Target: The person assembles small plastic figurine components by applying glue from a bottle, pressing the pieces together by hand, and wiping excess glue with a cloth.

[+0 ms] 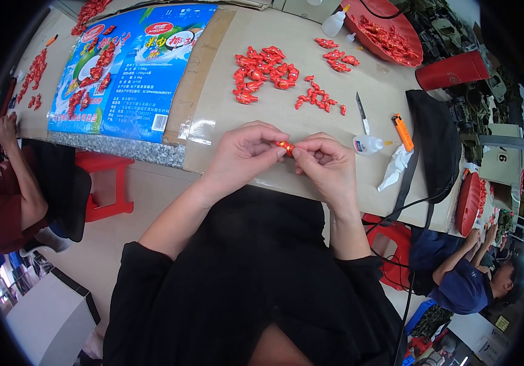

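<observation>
My left hand (242,154) and my right hand (326,161) meet at the near edge of the table (310,91), both pinching one small red plastic piece (285,146) between fingertips. Beyond them lies a heap of red pieces (263,72), a looser scatter of smaller red bits (315,97), and a few larger pieces (337,58). To the right of my right hand lies a small glue bottle (368,144), with a craft knife (362,113) and an orange lighter (403,132) near it.
A blue printed sack (130,67) lies flat at the left with red pieces on it. A red tray (390,30) of pieces and a white bottle (334,23) sit at the far right. A black bag (436,143), white tissue (395,168), red stools and two seated people flank me.
</observation>
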Demonstrator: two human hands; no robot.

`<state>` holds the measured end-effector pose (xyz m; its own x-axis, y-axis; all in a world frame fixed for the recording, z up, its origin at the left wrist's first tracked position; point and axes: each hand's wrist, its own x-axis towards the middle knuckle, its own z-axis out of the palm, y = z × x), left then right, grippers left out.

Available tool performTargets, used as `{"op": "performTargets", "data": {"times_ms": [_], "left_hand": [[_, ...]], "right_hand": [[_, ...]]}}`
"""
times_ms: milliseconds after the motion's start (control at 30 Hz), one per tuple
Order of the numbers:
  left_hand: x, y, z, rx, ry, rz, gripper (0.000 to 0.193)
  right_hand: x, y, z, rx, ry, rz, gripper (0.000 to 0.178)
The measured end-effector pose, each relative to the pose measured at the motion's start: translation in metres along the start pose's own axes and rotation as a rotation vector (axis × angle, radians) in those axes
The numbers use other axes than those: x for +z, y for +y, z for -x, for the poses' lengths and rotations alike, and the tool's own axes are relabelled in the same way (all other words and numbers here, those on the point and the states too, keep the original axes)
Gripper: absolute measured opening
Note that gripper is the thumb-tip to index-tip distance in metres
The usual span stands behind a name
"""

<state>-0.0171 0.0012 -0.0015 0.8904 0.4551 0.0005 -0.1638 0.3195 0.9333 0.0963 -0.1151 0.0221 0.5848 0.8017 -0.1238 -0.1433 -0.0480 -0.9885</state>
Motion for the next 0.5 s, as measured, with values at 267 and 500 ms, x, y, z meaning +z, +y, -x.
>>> {"op": "performTargets", "data": {"times_ms": [267, 500], "left_hand": [[0.005, 0.001, 0.0, -0.031, 0.057, -0.048, 0.017], [0.007, 0.001, -0.001, -0.019, 0.077, -0.09, 0.017]], "right_hand": [[-0.001, 0.011, -0.003, 0.02, -0.024, -0.071, 0.006], [-0.001, 0.013, -0.005, 0.034, -0.027, -0.112, 0.004]]}}
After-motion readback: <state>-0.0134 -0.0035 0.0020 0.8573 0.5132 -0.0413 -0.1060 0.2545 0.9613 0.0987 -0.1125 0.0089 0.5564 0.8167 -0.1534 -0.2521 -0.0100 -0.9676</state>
